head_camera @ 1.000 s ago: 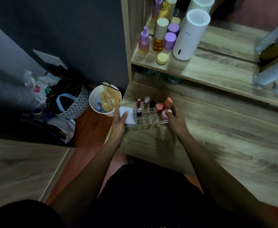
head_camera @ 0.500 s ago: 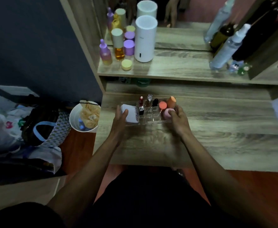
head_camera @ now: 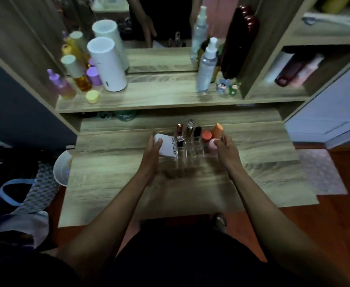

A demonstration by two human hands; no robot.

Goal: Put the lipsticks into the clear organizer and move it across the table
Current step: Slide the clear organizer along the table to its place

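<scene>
The clear organizer (head_camera: 192, 152) is over the middle of the wooden table (head_camera: 112, 175), gripped at both ends. My left hand (head_camera: 152, 154) holds its left end, beside a white box (head_camera: 166, 148) that sits in it. My right hand (head_camera: 227, 151) holds its right end. Upright in the back compartments are a red lipstick (head_camera: 179, 129), a clear-capped lipstick (head_camera: 189, 129) and a black lipstick (head_camera: 197, 132). Another red lipstick (head_camera: 180, 141) stands in front. Orange and pink sponges (head_camera: 212, 134) fill the right side.
A shelf (head_camera: 170, 98) behind the table carries a white cylinder (head_camera: 107, 65), purple and amber bottles (head_camera: 74, 77), a spray bottle (head_camera: 207, 67) and small figurines (head_camera: 229, 87). A white bin (head_camera: 62, 170) and bags (head_camera: 18, 183) are on the floor at left.
The organizer, held in both hands, has travelled from the table's left edge rightward to about its middle. The view has turned right with it.
</scene>
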